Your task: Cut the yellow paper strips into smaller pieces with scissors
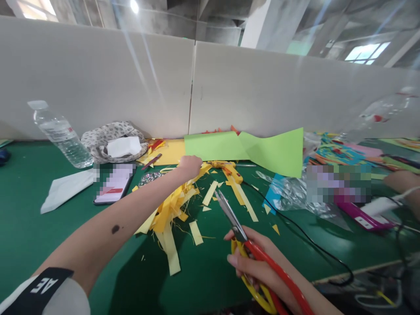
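Scissors (239, 232) in the right hand (259, 258), yellow paper strips (170, 205) on the green table (210, 275).
The right hand curls around the red and yellow handles — the blades are almost together. The left hand (190, 167) reaches out to the far end of the strips — fingers curled in, but I cannot tell if it holds anything. A yellow glue gun (234, 173) lies just to its right, near bright green paper (275, 151).
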Motion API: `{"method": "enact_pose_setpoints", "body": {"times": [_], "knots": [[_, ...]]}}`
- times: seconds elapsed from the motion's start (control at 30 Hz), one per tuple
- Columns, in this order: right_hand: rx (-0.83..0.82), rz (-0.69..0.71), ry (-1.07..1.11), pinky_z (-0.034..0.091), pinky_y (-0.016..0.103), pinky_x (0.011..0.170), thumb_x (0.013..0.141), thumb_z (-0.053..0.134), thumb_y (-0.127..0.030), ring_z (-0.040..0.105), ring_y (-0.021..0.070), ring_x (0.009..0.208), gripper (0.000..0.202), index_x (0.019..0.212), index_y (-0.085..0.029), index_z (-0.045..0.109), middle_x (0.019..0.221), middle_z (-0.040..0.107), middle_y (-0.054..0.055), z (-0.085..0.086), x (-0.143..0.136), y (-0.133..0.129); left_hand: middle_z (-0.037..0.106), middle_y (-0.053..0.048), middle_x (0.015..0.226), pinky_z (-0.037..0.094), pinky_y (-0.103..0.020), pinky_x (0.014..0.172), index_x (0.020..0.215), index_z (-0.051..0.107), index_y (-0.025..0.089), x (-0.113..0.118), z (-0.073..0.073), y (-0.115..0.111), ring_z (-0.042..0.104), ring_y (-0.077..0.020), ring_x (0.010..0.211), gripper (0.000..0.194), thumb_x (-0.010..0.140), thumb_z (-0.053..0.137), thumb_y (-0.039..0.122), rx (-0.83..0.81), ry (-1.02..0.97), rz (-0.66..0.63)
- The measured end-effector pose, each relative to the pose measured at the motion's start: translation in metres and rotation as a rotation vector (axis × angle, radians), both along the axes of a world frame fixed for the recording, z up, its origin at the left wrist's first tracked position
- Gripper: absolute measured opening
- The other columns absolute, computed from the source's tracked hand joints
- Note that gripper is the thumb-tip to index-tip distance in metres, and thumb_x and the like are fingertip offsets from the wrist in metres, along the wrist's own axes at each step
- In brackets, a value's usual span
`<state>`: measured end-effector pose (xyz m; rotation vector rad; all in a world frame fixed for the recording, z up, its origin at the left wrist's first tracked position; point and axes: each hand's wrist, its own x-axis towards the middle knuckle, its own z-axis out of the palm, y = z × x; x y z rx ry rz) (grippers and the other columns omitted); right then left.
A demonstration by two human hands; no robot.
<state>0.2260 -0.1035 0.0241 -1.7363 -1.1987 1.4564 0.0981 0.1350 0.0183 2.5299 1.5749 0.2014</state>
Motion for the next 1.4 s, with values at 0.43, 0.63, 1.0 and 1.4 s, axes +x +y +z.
{"method": "enact_pose_setpoints", "body": {"times": [0.43,0.63,1.0,1.4], "knots": [[0.16,0.036,0.129,0.037,0.02,0.041,0.063,0.067,-0.041,0.044,0.0072,0.042,0.041,0.095,-0.021,0.05,0.055,0.056,-0.006,0.012,-0.026,0.014,0.071,-0.003,0.09,0.05,-0.025,0.07,0.08,0.054,0.02,-0.082,0.085,-0.013,0.067,-0.0156,0.082,0.016,0.077,0.063,0.033,0.113,-1.71,0.031],[0.169,0.074,0.168,0.038,0.021,0.045,0.066,0.066,-0.036,0.044,0.0069,0.044,0.038,0.096,-0.021,0.049,0.058,0.058,-0.005,0.012,-0.039,0.023,0.069,-0.003,0.09,0.046,-0.023,0.062,0.073,0.059,0.02,-0.107,0.096,-0.055,0.064,-0.0149,0.081,0.026,0.075,0.064,0.045,0.008,-1.719,0.028],[0.104,-0.153,0.377,0.051,0.028,0.064,0.068,0.068,-0.045,0.061,0.0138,0.068,0.037,0.092,-0.023,0.051,0.082,0.068,0.003,0.0,-0.044,0.04,0.061,0.0,0.064,0.039,-0.023,0.057,0.065,0.068,0.017,-0.087,-0.023,-0.126,0.05,-0.0108,0.059,0.032,0.077,0.06,0.046,-0.401,-1.327,-0.116],[0.19,-0.441,0.504,0.05,0.023,0.056,0.046,0.079,-0.024,0.057,0.0114,0.063,0.035,0.075,-0.019,0.062,0.07,0.061,-0.002,-0.01,-0.046,0.056,0.072,-0.006,0.079,0.049,-0.027,0.074,0.069,0.073,0.018,-0.097,-0.024,-0.14,0.066,-0.0174,0.079,0.018,0.072,0.069,0.036,-0.816,-1.184,-0.306]]}}
